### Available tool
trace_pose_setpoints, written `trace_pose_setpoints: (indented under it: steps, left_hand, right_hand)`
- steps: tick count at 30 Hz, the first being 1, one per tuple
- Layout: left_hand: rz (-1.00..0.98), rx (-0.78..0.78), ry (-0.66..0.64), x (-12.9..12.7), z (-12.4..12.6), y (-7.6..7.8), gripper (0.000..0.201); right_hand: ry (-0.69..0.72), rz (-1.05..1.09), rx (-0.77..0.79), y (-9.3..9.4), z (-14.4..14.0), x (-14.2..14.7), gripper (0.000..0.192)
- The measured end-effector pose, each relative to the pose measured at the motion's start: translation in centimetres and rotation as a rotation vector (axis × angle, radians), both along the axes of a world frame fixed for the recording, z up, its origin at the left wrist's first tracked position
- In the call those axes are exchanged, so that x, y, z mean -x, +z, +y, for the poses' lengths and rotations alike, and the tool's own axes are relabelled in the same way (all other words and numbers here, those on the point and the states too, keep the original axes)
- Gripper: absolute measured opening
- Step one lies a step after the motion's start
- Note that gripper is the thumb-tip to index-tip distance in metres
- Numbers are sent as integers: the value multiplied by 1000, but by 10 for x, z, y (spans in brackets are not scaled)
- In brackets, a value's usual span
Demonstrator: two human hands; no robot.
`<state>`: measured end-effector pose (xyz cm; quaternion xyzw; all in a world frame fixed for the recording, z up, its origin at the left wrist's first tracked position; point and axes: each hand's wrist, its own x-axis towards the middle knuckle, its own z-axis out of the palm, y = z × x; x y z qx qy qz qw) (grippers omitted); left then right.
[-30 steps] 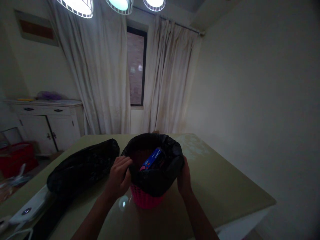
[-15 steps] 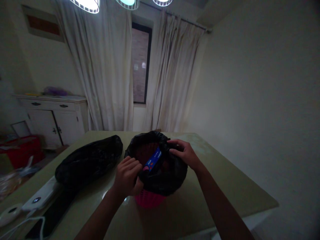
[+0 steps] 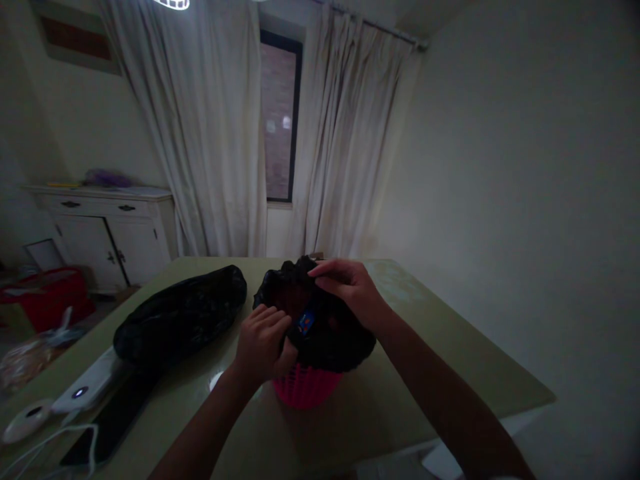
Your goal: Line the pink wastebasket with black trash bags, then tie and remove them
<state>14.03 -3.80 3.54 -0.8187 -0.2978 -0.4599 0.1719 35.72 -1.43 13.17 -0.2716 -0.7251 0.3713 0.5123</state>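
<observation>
A pink plastic basket with slotted sides stands on the table, its upper part covered by a black plastic bag. My left hand is closed on the bag's near-left edge. At the far-right side, my right hand pinches the bag's edge between thumb and fingers. Through the bag's opening shows part of a blue box with orange marks; the rest of it is covered by the black plastic.
Left on the table lies another black plastic bag. Nearer are a white device, a dark phone-like slab, a round white object and a white cable. A white cabinet stands behind.
My right hand has moved left and away from me, drawing the bag's edge inward over the opening. Less of the blue box shows, and more of the pink basket is visible below.
</observation>
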Motion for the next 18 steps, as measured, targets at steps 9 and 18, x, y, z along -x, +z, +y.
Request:
trace_pose_setpoints:
  steps: [9,18]
  left_hand:
    - [-624,219,-28,21,3,-5,31]
    - [-986,655,-379,24,8,68,50]
  right_hand:
    - [-390,475,-231,48,36,-79,29]
    - [-1126,-185,-457,24,47,-108,38]
